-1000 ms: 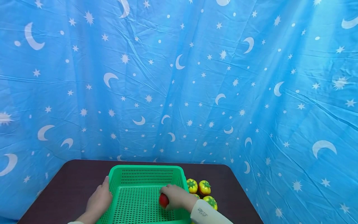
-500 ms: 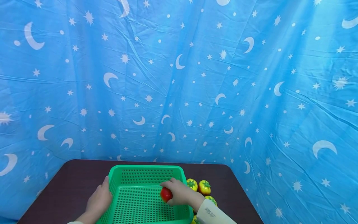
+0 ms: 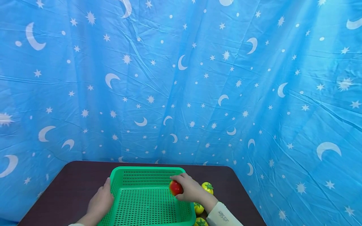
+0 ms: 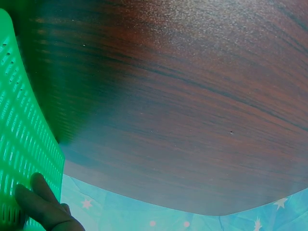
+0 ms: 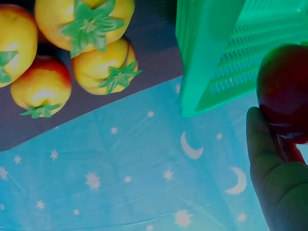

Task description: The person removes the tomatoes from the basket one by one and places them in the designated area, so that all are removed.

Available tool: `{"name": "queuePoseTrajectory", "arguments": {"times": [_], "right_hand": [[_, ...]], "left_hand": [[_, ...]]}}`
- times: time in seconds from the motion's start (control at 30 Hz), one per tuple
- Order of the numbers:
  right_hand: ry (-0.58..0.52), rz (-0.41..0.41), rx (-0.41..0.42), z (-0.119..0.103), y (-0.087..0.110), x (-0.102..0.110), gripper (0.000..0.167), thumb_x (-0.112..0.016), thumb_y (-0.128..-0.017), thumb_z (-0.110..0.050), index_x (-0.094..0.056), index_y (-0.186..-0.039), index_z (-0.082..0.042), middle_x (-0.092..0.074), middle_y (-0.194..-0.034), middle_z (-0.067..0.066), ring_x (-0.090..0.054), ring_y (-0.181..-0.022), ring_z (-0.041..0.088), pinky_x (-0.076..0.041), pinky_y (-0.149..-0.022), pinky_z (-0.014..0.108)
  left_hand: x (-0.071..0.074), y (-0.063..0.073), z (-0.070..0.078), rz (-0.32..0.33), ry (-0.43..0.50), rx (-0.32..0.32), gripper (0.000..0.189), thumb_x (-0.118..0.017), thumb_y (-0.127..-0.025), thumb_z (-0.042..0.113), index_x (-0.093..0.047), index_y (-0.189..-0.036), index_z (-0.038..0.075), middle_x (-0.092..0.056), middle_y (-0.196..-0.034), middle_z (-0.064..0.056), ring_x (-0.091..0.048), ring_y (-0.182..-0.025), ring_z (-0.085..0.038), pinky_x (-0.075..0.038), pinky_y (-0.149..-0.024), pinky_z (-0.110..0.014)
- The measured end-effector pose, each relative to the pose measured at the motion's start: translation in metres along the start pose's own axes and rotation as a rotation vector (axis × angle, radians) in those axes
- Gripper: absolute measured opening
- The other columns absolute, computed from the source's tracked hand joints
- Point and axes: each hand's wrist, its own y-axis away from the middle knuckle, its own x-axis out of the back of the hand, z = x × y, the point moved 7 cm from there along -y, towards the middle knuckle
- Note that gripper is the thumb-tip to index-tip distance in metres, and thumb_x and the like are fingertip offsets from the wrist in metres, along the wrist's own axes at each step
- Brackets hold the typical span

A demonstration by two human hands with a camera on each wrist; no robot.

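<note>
My right hand (image 3: pixel 192 190) holds a red tomato (image 3: pixel 176 187) with a yellowish patch, above the right side of a green slotted basket (image 3: pixel 148 168). In the right wrist view the tomato (image 5: pixel 284 94) looks dark red, with fingers (image 5: pixel 262 139) against it and part of it cut off by the frame. My left hand (image 3: pixel 101 201) rests at the basket's left wall. In the left wrist view its fairly straight fingers (image 4: pixel 41 204) touch the outside of that wall; the thumb cannot be made out. No tomato shows inside the basket.
Several yellow-red tomatoes (image 5: pixel 98 65) with green leafy tops lie on the dark wood-grain table (image 3: pixel 85 179), right of the basket. My right forearm hides some of them in the head view. A blue curtain (image 3: pixel 169 94) with moons and stars hangs behind the table.
My right hand has moved up and to the right with the tomato, from low in the basket toward its right rim. The left hand and the basket have stayed in place.
</note>
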Motion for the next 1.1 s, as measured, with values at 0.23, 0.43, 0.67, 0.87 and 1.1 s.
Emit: {"name": "queuePoseTrajectory", "arguments": {"times": [0.23, 0.43, 0.67, 0.87, 1.1], "right_hand": [[-0.079, 0.079, -0.017, 0.014, 0.006, 0.011, 0.07, -0.08, -0.083, -0.018, -0.05, -0.145, -0.029, -0.048, -0.141, 0.01, -0.059, -0.108, 0.019, -0.058, -0.077, 0.03], [-0.109, 0.116, -0.025, 0.022, 0.012, 0.015, 0.067, -0.081, -0.083, -0.019, -0.052, -0.143, -0.023, -0.047, -0.143, 0.011, -0.058, -0.113, 0.022, -0.059, -0.083, 0.035], [-0.14, 0.188, -0.019, 0.033, 0.026, 0.024, 0.064, -0.079, -0.083, -0.017, -0.052, -0.14, -0.014, -0.046, -0.143, 0.015, -0.058, -0.113, 0.024, -0.059, -0.085, 0.036], [-0.178, 0.238, -0.049, 0.052, 0.041, 0.028, 0.063, -0.079, -0.085, -0.017, -0.049, -0.14, -0.013, -0.044, -0.143, 0.017, -0.056, -0.117, 0.028, -0.061, -0.086, 0.041], [-0.182, 0.324, -0.106, 0.074, 0.059, 0.029, 0.064, -0.081, -0.081, -0.015, -0.049, -0.135, -0.007, -0.047, -0.135, 0.018, -0.053, -0.114, 0.028, -0.06, -0.083, 0.041]], "left_hand": [[0.0, 0.0, 0.0, -0.007, 0.002, 0.01, 0.07, -0.046, -0.095, 0.002, -0.011, -0.155, -0.012, -0.05, -0.129, -0.039, -0.058, -0.109, -0.05, -0.052, -0.078, -0.055], [0.0, 0.001, 0.0, -0.012, 0.008, 0.008, 0.07, -0.045, -0.095, 0.001, -0.011, -0.155, -0.011, -0.05, -0.129, -0.039, -0.059, -0.108, -0.05, -0.052, -0.077, -0.054], [0.001, 0.001, 0.001, -0.005, 0.002, -0.001, 0.071, -0.046, -0.094, 0.002, -0.012, -0.155, -0.012, -0.048, -0.131, -0.04, -0.058, -0.11, -0.051, -0.052, -0.079, -0.056], [0.001, 0.001, 0.0, -0.015, 0.007, 0.0, 0.071, -0.046, -0.095, 0.002, -0.012, -0.155, -0.012, -0.049, -0.13, -0.039, -0.058, -0.109, -0.05, -0.052, -0.079, -0.055], [0.0, 0.0, -0.001, -0.026, 0.016, 0.001, 0.071, -0.046, -0.095, 0.002, -0.011, -0.155, -0.012, -0.048, -0.132, -0.039, -0.058, -0.109, -0.05, -0.052, -0.077, -0.054]]}}
